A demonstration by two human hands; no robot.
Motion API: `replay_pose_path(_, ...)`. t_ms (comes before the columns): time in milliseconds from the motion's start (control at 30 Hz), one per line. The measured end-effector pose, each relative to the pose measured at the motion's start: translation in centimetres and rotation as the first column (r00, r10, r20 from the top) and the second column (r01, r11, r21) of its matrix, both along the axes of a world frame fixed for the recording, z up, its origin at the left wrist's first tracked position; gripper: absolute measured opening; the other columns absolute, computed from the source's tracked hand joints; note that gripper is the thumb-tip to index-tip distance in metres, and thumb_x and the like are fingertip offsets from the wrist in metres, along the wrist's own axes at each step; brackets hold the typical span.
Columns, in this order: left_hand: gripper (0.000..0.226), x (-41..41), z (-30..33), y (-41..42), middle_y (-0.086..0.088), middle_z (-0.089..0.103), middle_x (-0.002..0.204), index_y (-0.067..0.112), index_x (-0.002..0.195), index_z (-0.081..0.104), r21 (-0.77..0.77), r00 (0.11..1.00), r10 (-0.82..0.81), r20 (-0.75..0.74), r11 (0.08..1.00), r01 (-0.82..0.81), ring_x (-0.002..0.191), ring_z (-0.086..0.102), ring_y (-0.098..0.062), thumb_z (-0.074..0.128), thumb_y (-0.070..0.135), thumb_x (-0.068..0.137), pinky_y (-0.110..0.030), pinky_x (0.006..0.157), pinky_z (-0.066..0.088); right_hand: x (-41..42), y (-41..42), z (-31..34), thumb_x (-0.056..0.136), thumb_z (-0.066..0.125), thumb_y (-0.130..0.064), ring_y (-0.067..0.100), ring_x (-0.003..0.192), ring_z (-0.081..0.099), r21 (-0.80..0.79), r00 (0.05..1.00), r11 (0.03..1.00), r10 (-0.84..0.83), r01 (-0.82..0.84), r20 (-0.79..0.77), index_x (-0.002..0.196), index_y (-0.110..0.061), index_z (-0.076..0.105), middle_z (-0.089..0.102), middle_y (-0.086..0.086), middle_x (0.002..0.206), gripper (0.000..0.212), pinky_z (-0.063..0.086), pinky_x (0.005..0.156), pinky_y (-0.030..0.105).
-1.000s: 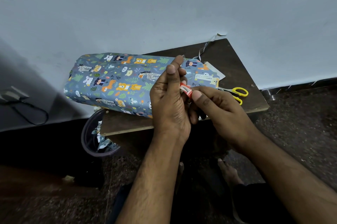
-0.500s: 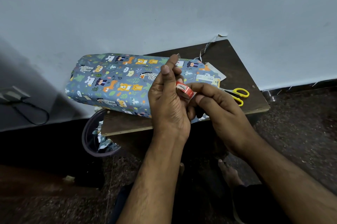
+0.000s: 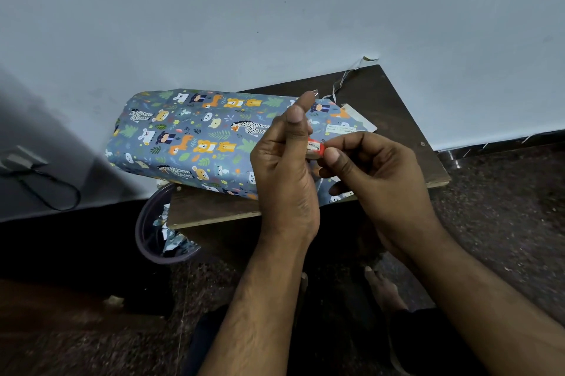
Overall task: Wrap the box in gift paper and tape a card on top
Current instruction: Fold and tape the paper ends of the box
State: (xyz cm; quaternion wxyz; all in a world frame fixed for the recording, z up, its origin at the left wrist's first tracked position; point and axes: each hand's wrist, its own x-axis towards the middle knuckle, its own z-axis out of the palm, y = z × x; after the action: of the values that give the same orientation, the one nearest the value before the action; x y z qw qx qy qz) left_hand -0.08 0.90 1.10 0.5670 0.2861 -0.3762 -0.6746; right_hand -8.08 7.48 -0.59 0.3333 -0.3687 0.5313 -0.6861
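Head view: I judge I'm at the taping step, both my left hand (image 3: 284,173) and right hand (image 3: 376,173) pinching the tape roll (image 3: 315,147) above the wrapped box (image 3: 195,137) on the table (image 3: 394,106); next, pull a strip free.

I've got the wrapped box (image 3: 195,137) lying on the table (image 3: 394,106) against the wall, both hands just in front with the tape roll (image 3: 315,147) between them, bin (image 3: 159,232) below the table's left corner.
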Motion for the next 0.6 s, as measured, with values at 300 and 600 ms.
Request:
replay_pose_path(300, 0.023, 0.21, -0.23, -0.33, 0.001, 0.070, 0.111, 0.014, 0.109, 0.073, -0.126, 0.999, 0.023, 0.044, 0.992, -0.018, 0.082, 0.060, 0.007, 0.056, 0.001, 0.100, -0.009, 0.070, 0.045, -0.06, 0.51, 0.46, 0.094, 0.071, -0.015, 0.017, 0.069, 0.071, 0.094, 0.999, 0.996, 0.004, 0.001, -0.054, 0.093, -0.006, 0.076, 0.075, 0.010, 0.078, 0.011, 0.054, 0.050, 0.027)
replay_pose_path(600, 0.028, 0.28, -0.75, -0.53, -0.006, 0.061, 0.116, 0.009, 0.119, 0.071, -0.179, 0.995, -0.049, 0.089, 0.982, 0.064, 0.093, 0.059, 0.002, 0.058, -0.001, 0.096, -0.015, 0.079, 0.047, -0.80, 0.41, 0.47, 0.097, 0.066, -0.012, 0.008, 0.063, 0.063, 0.118, 0.991, 0.987, 0.115, -0.108, -0.062, 0.088, -0.007, 0.073, 0.074, 0.003, 0.074, 0.012, 0.047, 0.058, 0.014)
